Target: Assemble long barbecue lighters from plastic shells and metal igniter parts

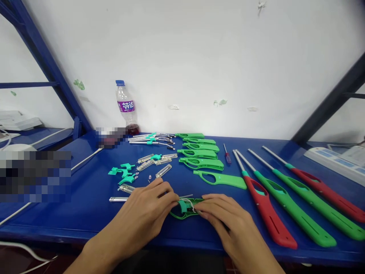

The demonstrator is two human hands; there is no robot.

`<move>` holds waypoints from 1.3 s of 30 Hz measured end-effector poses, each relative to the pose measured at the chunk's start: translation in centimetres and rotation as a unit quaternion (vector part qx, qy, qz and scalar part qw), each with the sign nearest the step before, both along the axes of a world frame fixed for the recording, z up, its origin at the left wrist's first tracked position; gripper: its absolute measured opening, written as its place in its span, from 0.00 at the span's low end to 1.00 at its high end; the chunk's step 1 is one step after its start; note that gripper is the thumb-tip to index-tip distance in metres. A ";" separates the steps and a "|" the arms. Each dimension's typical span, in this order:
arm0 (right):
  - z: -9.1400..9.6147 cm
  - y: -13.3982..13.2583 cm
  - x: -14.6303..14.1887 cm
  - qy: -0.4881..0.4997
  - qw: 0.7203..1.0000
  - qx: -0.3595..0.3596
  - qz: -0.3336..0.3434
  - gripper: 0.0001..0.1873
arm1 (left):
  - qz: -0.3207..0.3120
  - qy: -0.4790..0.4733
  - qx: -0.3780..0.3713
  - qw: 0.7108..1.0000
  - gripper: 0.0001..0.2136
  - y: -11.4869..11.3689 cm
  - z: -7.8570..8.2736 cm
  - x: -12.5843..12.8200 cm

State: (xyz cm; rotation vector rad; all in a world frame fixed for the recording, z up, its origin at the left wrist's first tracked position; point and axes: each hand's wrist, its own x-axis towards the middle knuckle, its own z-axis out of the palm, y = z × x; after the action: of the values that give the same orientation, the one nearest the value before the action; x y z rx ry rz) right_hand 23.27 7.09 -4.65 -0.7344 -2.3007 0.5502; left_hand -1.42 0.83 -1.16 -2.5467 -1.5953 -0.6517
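Both hands are at a green lighter casing half [178, 217] lying near the table's front edge, its inside facing up. A teal trigger [183, 206] and thin white wires [189, 201] sit in it. My left hand [151, 207] closes its fingers on the casing's left end. From behind that hand a metal tube [118, 199] sticks out to the left. My right hand [229, 217] has its fingers closed on the right end, with thumb and fingertips at the wires. The fingers hide much of the casing's inside.
Several green casing halves [201, 163] are lined up behind, with metal rods [142, 141], clear fuel tanks [163, 171] and teal triggers [125, 173] to their left. A screwdriver [227, 156] and long lighters [293, 207] lie right. A bottle [127, 110] stands against the wall.
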 end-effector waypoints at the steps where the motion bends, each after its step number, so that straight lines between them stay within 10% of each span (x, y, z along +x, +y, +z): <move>1: 0.0 0.0 0.0 0.001 1.000 0.003 0.001 0.15 | 0.002 0.000 0.006 1.000 0.10 0.1 0.0 0.1; 39: -0.1 -0.3 0.0 0.013 1.000 0.004 -0.014 0.10 | 0.036 0.067 -0.066 0.995 0.19 -0.5 -0.1 -0.1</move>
State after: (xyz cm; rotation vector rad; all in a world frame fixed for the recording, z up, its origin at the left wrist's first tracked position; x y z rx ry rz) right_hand 23.23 6.77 -4.72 -0.7507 -2.2640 0.5340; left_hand -1.56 0.33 -1.24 -2.5470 -1.7288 -0.3723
